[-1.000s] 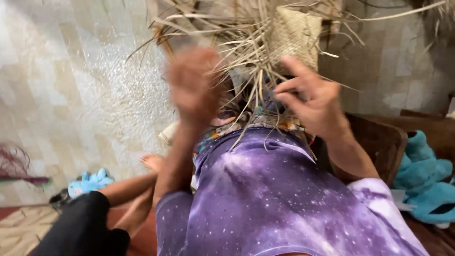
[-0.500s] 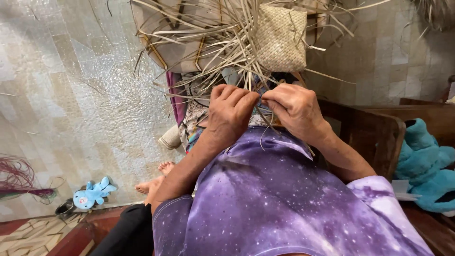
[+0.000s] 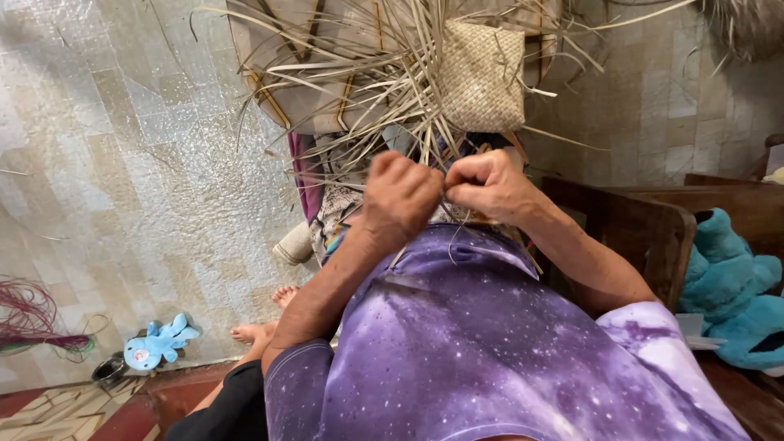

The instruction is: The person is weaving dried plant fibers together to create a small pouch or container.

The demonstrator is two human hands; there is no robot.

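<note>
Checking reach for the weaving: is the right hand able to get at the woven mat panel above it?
Probably yes: the right hand sits just below the woven panel, only loose straw strips between.

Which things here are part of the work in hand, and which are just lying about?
In use: left hand, right hand, dry leaf strips, woven panel.
Lying about: small blue toy, teal plush, red fibre bundle.

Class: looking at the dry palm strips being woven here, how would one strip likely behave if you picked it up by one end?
The palm strips look thin and flat, so probably very light. Loose ends arc and droop, suggesting they flex rather than stay stiff. Near both hands they appear tightly bent, so likely pliable.
</note>
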